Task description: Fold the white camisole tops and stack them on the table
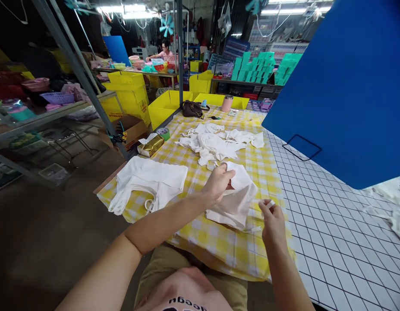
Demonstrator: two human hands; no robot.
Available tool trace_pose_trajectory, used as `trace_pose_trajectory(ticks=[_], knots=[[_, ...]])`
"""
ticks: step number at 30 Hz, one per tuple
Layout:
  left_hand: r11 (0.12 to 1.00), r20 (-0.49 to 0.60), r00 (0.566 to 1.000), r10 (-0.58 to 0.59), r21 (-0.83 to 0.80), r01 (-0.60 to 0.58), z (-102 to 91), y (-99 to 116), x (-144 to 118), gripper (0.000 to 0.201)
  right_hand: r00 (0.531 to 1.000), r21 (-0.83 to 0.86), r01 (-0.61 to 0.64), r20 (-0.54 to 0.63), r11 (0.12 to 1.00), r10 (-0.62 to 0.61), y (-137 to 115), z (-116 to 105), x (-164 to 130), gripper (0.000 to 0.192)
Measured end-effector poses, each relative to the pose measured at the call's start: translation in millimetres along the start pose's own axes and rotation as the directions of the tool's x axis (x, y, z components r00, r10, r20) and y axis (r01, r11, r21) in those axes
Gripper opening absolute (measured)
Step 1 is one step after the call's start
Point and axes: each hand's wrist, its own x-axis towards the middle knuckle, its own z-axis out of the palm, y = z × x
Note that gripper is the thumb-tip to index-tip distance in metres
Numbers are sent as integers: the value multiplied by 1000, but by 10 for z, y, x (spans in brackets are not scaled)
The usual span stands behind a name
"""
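My left hand [217, 181] grips the upper edge of a white cloth bag [237, 201] lying on the yellow checked tablecloth [219, 242]. My right hand [273, 220] pinches the bag's thin white strap at its right side, fingers closed on it. A flat stack of folded white bags [151, 179] lies to the left of my left hand. A loose heap of unfolded white bags [217, 142] sits farther back on the cloth.
A gold tissue pack [150, 145] and a tape roll [163, 132] lie at the table's left edge; a brown pouch [192, 109] and pink tumbler [226, 103] at the back. A blue board [345, 90] leans over the white grid surface [332, 233]. Yellow bins [169, 103] behind; a person works far back.
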Motion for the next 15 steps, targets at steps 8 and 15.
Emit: trace_pose_trajectory(ticks=[8, 15], knots=[[991, -1, 1000, -7, -130, 6, 84, -46, -22, 5, 421, -411, 853, 178, 321, -890, -15, 188, -403, 30], [990, -55, 994, 92, -101, -97, 92, -105, 30, 7, 591, -596, 799, 752, 81, -294, -478, 442, -490, 37]])
